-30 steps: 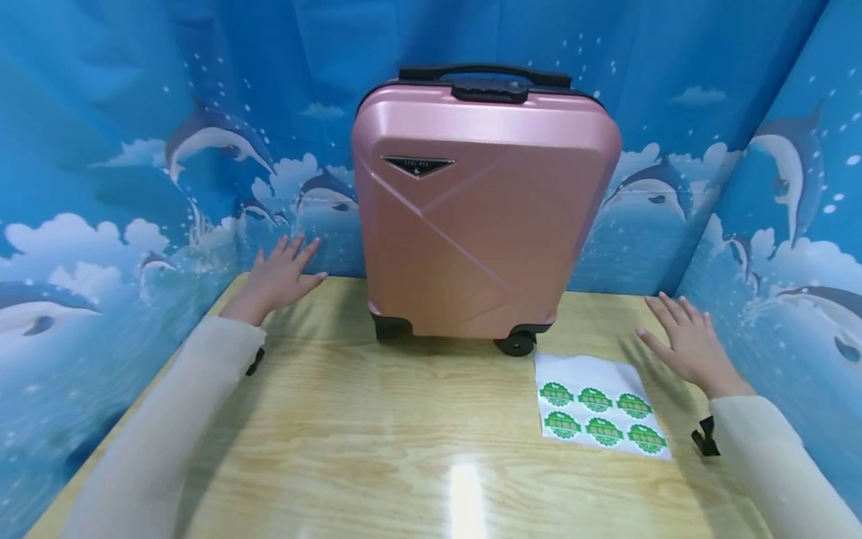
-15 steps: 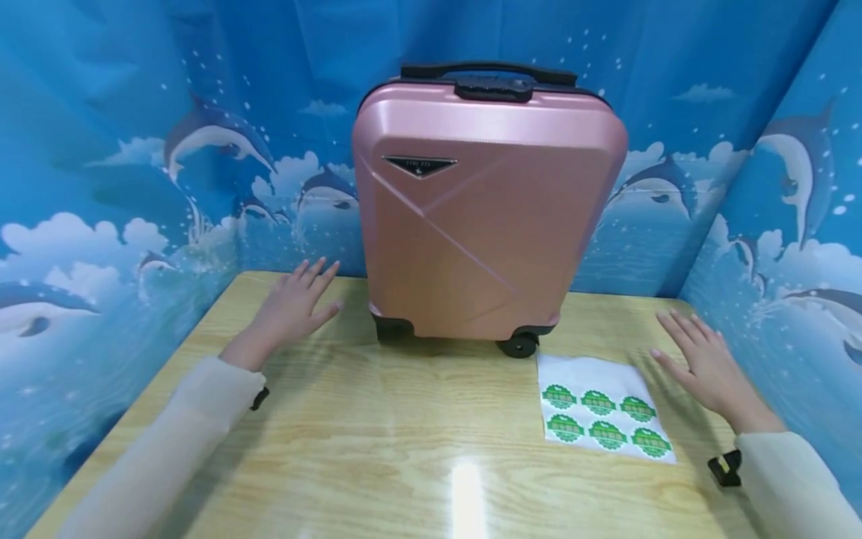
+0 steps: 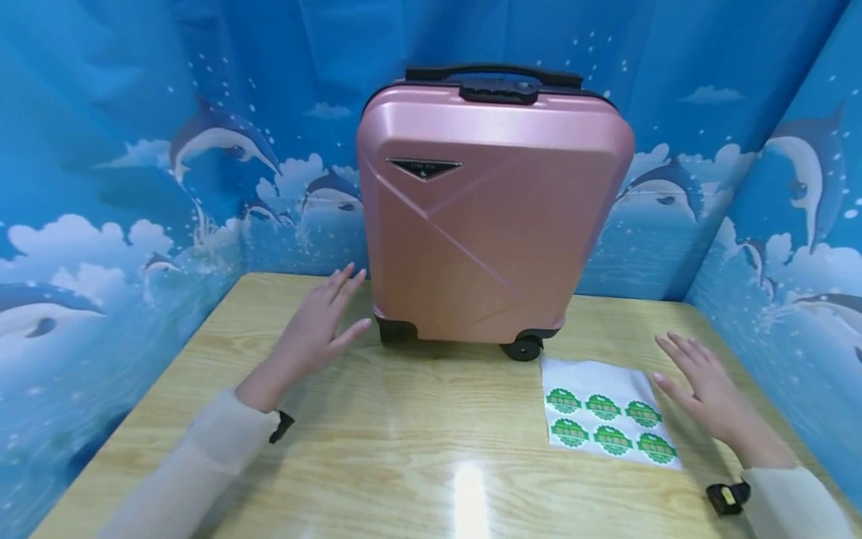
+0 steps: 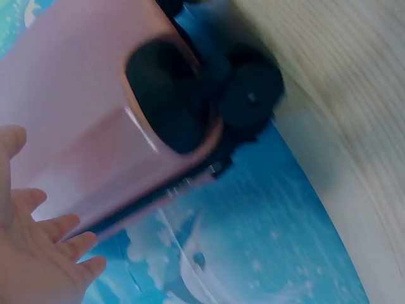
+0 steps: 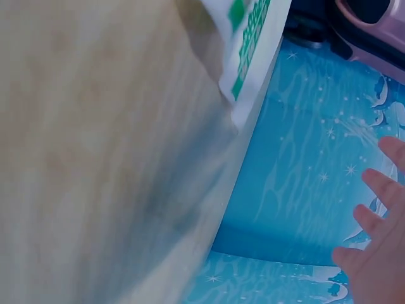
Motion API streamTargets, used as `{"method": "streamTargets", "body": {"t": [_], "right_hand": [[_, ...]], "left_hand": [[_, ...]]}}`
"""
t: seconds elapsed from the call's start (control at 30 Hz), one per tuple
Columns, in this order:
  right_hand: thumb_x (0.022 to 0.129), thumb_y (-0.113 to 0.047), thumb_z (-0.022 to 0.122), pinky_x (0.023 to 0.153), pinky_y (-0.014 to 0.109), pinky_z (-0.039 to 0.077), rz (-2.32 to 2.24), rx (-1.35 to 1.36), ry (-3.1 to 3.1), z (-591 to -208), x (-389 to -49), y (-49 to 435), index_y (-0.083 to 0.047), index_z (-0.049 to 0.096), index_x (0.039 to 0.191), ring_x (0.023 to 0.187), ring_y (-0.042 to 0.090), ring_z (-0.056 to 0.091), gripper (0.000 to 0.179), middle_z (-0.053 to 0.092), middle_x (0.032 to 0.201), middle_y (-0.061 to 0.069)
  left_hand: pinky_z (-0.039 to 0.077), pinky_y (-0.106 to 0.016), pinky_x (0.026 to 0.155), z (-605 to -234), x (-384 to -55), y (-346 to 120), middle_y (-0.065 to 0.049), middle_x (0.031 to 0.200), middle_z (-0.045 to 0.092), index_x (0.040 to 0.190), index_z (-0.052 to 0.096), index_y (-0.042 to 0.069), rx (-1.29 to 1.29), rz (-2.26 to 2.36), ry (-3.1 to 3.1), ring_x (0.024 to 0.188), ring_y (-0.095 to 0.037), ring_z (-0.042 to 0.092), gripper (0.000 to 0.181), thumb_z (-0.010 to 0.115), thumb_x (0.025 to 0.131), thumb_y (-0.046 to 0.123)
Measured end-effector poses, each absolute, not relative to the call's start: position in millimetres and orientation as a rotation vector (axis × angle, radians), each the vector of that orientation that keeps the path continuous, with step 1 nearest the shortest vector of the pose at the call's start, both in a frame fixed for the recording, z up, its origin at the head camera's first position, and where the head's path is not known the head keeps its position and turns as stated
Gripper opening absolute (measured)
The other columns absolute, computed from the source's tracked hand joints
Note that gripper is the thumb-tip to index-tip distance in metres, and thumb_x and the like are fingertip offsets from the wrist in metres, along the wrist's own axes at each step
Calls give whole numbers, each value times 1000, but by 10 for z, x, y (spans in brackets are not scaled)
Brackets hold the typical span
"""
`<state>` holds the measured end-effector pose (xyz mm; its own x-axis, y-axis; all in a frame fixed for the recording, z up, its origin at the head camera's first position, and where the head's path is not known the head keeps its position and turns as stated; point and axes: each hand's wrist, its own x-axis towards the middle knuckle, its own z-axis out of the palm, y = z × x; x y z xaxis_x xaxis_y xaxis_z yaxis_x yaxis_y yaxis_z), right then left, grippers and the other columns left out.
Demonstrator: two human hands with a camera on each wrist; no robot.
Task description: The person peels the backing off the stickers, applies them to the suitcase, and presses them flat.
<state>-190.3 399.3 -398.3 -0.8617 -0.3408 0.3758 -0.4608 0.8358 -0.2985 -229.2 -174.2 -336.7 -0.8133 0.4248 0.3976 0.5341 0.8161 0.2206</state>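
A pink hard-shell suitcase stands upright at the back of the wooden table, its black handle folded on top and black wheels below. My left hand is just left of its lower corner, fingers spread and straight, holding nothing. In the left wrist view, the left hand overlaps the suitcase's side near a wheel. Over the table's right part, my right hand has its fingers extended and grips nothing. Between it and the suitcase lies a white sheet of green round stickers.
A blue curtain printed with dolphins and clouds encloses the back and both sides. The wooden table has a bright light reflection near its front. Each wrist bears a black strap.
My left hand has moved right and nearer to me, toward the suitcase. My right hand has drifted right and nearer to me. The suitcase and sticker sheet stay on the table.
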Motion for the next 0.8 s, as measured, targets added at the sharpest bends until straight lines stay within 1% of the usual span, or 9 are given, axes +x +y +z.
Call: {"method": "streamTargets", "body": {"t": [0.1,0.17,0.2,0.27,0.4,0.5,0.67,0.73,0.8], "right_hand": [[94,-18,54,111,58,-7,588,614,-2711,-4010,-1852,3971,-12,24,150,138,50,9,63,21,151,27],[93,-16,55,111,57,-7,621,633,-2691,-4029,-1831,3966,-10,27,149,138,49,10,63,22,150,27],[92,-14,56,112,54,-7,641,647,-2680,-4039,-1824,3963,-9,28,148,139,47,10,62,24,149,28],[91,-12,57,113,50,-6,674,680,-2660,-4062,-1812,3960,-7,31,147,142,38,10,62,26,148,29],[90,-8,58,114,45,-4,743,717,-2642,-4098,-1775,3939,-7,33,145,141,9,8,61,29,148,25],[90,-7,57,113,53,-4,782,722,-2663,-4100,-1740,3919,-7,33,146,138,0,5,61,30,147,26],[91,-8,57,104,70,3,834,710,-2742,-4088,-1722,3890,-10,32,147,133,-9,5,61,31,143,33],[91,-9,58,99,74,6,847,695,-2771,-4080,-1727,3884,-12,31,147,140,8,9,62,31,143,33],[90,-10,59,95,76,10,853,680,-2793,-4070,-1732,3878,-14,32,147,140,31,15,64,31,143,33]], "left_hand": [[21,-57,109,-3384,-2229,-1602,-12,157,15,151,17,13,-803,-581,-2599,142,-34,17,71,54,95,35],[23,-58,108,-3393,-2175,-1494,-10,157,12,151,18,14,-844,-680,-2566,141,-33,18,71,56,95,33],[24,-59,108,-3396,-2142,-1438,-10,158,11,151,18,14,-861,-726,-2549,141,-33,18,71,56,94,32],[24,-60,107,-3403,-2084,-1335,-8,158,10,151,20,14,-872,-798,-2515,142,-32,18,70,57,94,30],[23,-61,107,-3414,-1993,-1159,-8,158,12,150,23,13,-867,-864,-2481,142,-30,17,67,56,94,31],[23,-59,108,-3433,-1957,-1033,-7,157,14,150,24,13,-903,-907,-2495,143,-27,16,66,55,95,32],[24,-55,109,-3523,-1945,-766,-7,156,18,150,24,14,-1027,-985,-2550,142,-27,20,66,54,95,34],[23,-54,109,-3567,-1947,-645,-6,157,17,150,23,15,-1072,-1005,-2582,142,-27,20,66,54,95,35],[23,-54,110,-3601,-1950,-531,-3,157,16,151,21,18,-1101,-1012,-2628,142,-25,18,67,53,95,37]]}}
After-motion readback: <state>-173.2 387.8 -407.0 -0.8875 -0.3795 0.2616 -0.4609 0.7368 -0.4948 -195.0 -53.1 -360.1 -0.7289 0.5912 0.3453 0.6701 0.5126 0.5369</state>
